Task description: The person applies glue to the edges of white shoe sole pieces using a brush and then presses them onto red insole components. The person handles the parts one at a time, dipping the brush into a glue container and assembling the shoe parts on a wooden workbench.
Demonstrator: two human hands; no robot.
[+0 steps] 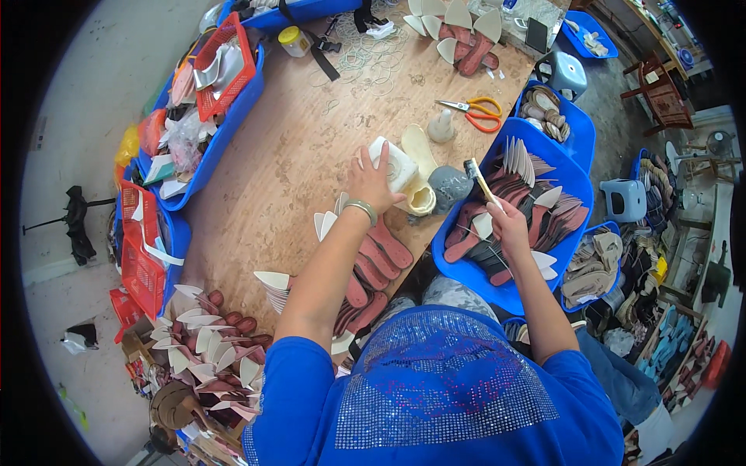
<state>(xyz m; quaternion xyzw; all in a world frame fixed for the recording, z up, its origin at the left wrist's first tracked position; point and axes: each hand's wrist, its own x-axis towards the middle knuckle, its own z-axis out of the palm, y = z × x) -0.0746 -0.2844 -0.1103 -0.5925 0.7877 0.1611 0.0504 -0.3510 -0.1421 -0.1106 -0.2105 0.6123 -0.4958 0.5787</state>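
My left hand (371, 185) lies with spread fingers against a white plastic container (399, 169) on the wooden table. Beside that container are a cream-coloured pot (421, 199) with a round mouth, a grey tub (451, 186) and a pale sole-shaped piece (420, 147). In my right hand (509, 229) is a brush (486, 185) with a pale handle, its dark bristle end up near the grey tub. Under this hand stands a blue basin (458, 268) full of dark red insoles (509, 190) with white tips. More dark red insoles (377, 256) lie overlapped by my left forearm.
Orange-handled scissors (480, 111) and a whitish cone-shaped bottle (441, 126) lie beyond the containers. Further insoles (470, 46), loose rubber bands (365, 54) and a yellow-lidded jar (294, 41) are at the far side. Blue bins (214, 147) with red baskets (241, 78) line the left edge.
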